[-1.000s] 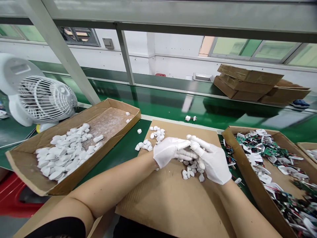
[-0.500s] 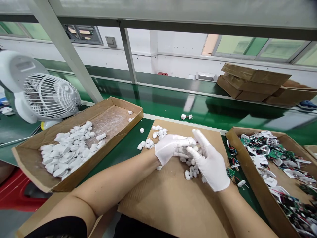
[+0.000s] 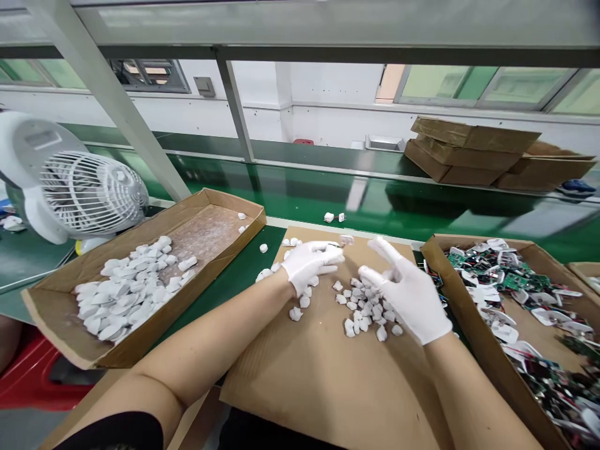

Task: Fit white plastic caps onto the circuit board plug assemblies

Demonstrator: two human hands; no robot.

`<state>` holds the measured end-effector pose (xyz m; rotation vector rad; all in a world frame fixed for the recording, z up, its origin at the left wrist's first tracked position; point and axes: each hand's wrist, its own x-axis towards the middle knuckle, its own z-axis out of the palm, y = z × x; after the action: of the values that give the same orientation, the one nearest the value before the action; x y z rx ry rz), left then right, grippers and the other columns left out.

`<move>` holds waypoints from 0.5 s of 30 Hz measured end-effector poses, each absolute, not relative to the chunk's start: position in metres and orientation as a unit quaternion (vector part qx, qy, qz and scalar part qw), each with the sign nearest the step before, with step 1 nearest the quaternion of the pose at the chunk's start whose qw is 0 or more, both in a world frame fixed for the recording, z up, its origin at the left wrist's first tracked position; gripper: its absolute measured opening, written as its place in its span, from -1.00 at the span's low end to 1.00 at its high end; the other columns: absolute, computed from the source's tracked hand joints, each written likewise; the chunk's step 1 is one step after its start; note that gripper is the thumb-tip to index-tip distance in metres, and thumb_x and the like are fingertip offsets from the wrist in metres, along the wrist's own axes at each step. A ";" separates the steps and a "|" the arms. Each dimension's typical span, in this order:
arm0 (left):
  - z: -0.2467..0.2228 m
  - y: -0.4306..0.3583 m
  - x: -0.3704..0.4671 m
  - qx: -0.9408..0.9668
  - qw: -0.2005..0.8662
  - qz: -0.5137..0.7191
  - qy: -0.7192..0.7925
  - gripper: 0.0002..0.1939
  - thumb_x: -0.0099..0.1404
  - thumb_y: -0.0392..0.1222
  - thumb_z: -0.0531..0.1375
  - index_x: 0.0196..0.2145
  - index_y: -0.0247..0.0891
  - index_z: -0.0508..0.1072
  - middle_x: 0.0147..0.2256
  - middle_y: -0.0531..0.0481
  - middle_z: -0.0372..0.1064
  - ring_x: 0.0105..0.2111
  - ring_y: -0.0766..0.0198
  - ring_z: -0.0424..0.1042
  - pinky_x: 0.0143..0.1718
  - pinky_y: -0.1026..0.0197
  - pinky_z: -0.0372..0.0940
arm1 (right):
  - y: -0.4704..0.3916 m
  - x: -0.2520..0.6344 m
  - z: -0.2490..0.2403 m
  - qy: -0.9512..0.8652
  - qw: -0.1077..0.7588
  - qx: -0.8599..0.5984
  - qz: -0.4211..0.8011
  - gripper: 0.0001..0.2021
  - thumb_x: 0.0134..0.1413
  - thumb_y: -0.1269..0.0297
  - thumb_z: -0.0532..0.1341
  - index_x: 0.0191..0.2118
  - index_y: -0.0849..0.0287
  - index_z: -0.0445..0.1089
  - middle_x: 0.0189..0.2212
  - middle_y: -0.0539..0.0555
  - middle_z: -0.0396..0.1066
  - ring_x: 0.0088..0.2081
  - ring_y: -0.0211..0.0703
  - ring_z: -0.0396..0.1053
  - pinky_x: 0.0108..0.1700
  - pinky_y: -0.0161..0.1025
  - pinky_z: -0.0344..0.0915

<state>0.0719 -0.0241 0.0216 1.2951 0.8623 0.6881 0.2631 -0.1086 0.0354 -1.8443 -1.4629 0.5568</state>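
The gloved hands were apart above a cardboard sheet [image 3: 319, 375] on the green counter [image 3: 250, 262]. The right hand [image 3: 412, 297] spread its thumb and fingers over a pile of white pieces [image 3: 365, 312], hiding part of it. A loose white piece [image 3: 347, 240] was just beside the fingertips of the left hand [image 3: 309, 261]; whether that hand gripped anything could not be told. It also partly covered some scattered pieces [image 3: 295, 314]. To the left, a long carton tray [image 3: 215, 219] of similar pieces stood near a fan [image 3: 94, 187]; to the right, another tray [image 3: 478, 337] held circuit boards and white parts. Brown boxes [image 3: 469, 156] stood farther back
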 end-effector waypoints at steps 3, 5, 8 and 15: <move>0.027 0.000 0.066 0.572 0.579 0.359 0.457 -0.53 0.11 0.14 0.31 -0.12 -0.22 0.54 -0.18 -0.10 0.48 -0.21 0.22 0.46 -0.25 0.26 0.33 | -0.101 0.291 0.030 -0.554 0.312 -0.739 0.222 -0.53 0.04 -0.01 0.28 0.07 -0.03 0.46 -0.37 -0.04 0.56 -0.34 -0.13 0.46 -0.15 -0.18 0.36; 0.030 0.027 0.065 0.604 0.482 0.371 0.515 -0.52 0.06 0.11 0.34 -0.13 -0.24 0.54 -0.28 -0.04 0.49 -0.36 0.29 0.42 -0.35 0.28 0.29 | -0.098 0.305 0.021 -0.572 0.212 -0.761 0.220 -0.58 0.02 0.03 0.29 0.03 -0.07 0.49 -0.22 -0.01 0.57 -0.19 -0.03 0.49 -0.11 -0.14 0.35; 0.030 0.074 0.068 0.605 0.387 0.338 0.608 -0.40 0.04 0.03 0.36 0.01 -0.28 0.46 -0.28 -0.06 0.51 -0.41 0.29 0.40 -0.39 0.26 0.26 | -0.094 0.314 0.008 -0.605 0.097 -0.766 0.194 -0.60 0.03 0.13 0.27 0.04 -0.12 0.49 -0.05 0.03 0.52 -0.05 0.08 0.45 -0.07 -0.07 0.34; 0.008 0.152 0.069 0.605 0.283 0.293 0.684 -0.71 0.23 -0.03 0.21 -0.27 -0.33 0.53 -0.29 -0.13 0.52 -0.30 0.18 0.44 -0.19 0.16 0.27 | -0.088 0.301 -0.002 -0.650 0.185 -0.698 0.237 -0.68 0.13 0.22 0.21 0.00 -0.01 0.52 -0.14 0.06 0.54 -0.19 -0.04 0.50 -0.17 -0.20 0.39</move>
<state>0.0695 0.1520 0.0080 1.6193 1.8314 0.7846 0.3008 -0.0881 -0.0017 -1.9668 -1.8333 0.6670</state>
